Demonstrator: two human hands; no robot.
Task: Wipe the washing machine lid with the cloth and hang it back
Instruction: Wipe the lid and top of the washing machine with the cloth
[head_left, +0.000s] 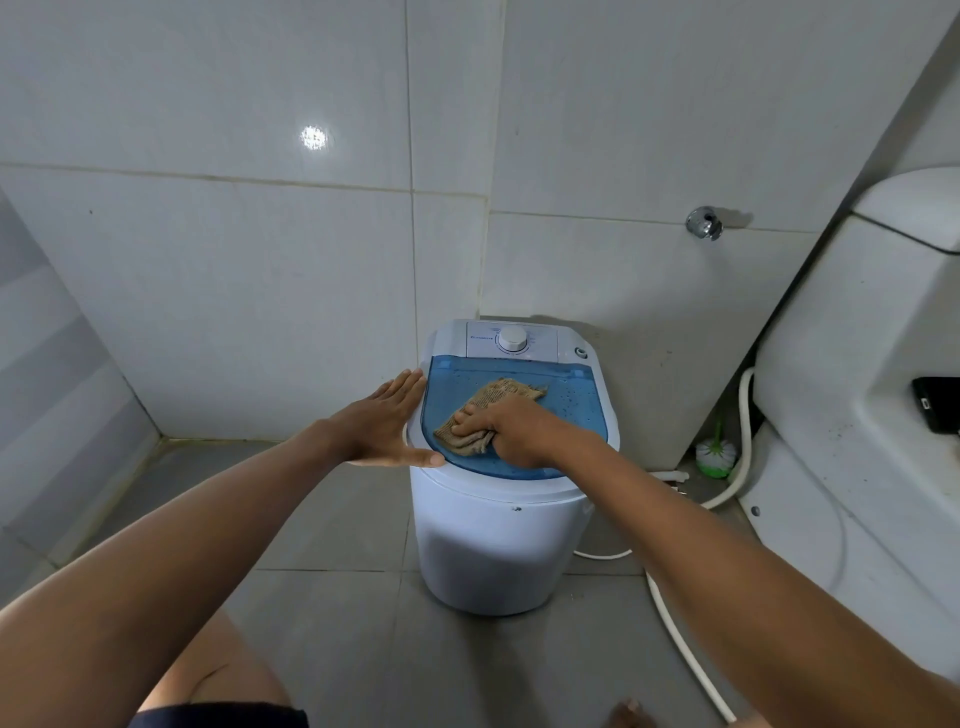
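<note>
Tiled bathroom corner: pale glossy wall tiles with a light glare spot, matte grey floor tiles, grout lines visible. Small white washing machine, rounded tub shape, smooth plastic, stands on the floor against the back wall. Its lid is translucent blue plastic, D-shaped, closed and flat, with water droplets on the right part. Behind the lid, a white control panel with a round dial and a small round button at the right corner. Contents of the tub cannot be told through the lid. Cloth is tan, coarse woven, crumpled, lying on the lid's left-centre, one corner spread toward the dial side. Right hand presses down on the near part of the cloth, fingers curled over it, gripping it against the lid. Left hand is flat and spread wide, holding nothing, fingers straight along the machine's left rim, thumb touching the near white rim. Chrome wall tap on the back wall, right of the machine, well above it. White hose runs along the floor at right. Green-and-white brush sits in the corner beside a large white plastic unit on the right edge. Bare knee and dark shorts at bottom.
</note>
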